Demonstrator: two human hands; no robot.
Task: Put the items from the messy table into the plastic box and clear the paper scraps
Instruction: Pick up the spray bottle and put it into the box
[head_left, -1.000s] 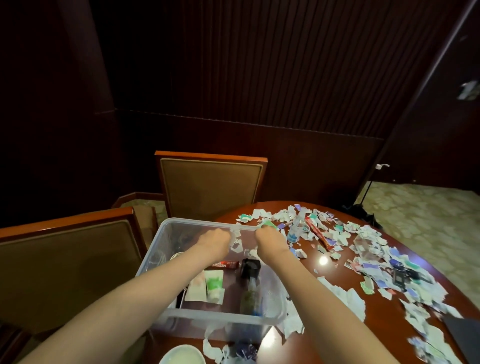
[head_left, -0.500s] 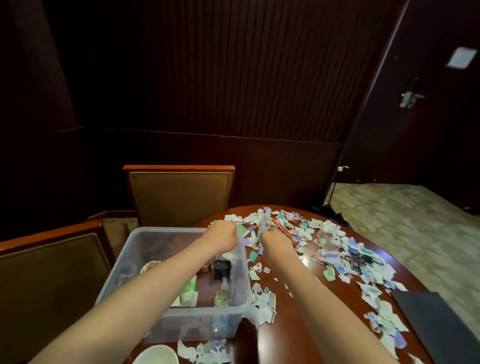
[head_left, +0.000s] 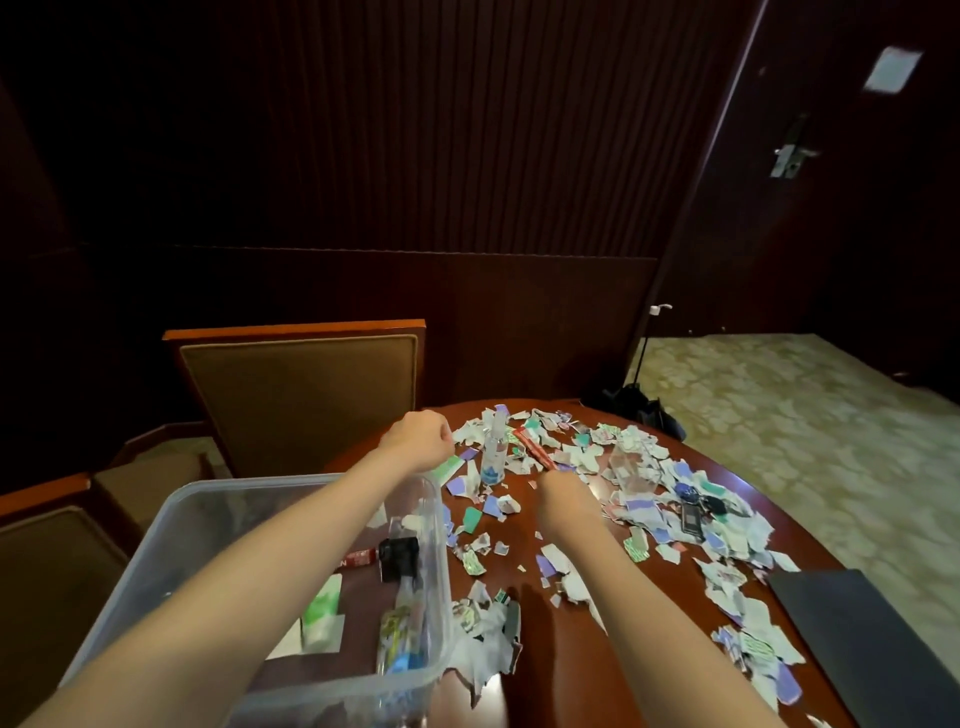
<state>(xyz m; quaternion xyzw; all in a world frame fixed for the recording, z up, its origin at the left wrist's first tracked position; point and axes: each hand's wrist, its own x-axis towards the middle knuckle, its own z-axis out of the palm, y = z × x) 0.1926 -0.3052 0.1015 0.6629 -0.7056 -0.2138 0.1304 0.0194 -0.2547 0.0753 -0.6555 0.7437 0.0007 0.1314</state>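
The clear plastic box (head_left: 208, 499) stands at the lower left of the round wooden table (head_left: 566, 654). In it lie a black item (head_left: 397, 558), a red tube (head_left: 358, 558), a green-and-white packet (head_left: 322, 608) and a small bottle (head_left: 400, 639). Torn paper scraps (head_left: 644, 509) cover the table's far and right parts. My left hand (head_left: 415, 441) hovers past the box's far corner, fingers curled shut, nothing visible in it. My right hand (head_left: 563, 499) is closed at the near end of a red stick (head_left: 535, 452). A clear spray bottle (head_left: 493, 457) stands between my hands.
A clear glass (head_left: 626, 467) and dark keys and small gadgets (head_left: 696, 512) sit among the scraps on the right. A dark flat pad (head_left: 872, 639) lies at the table's right edge. Two padded chairs (head_left: 301, 395) stand behind the box. A black item (head_left: 511, 618) lies beside the box.
Both hands left the box's far rim and moved out over the scraps. My right hand has reached the red stick's near end. The view swung right.
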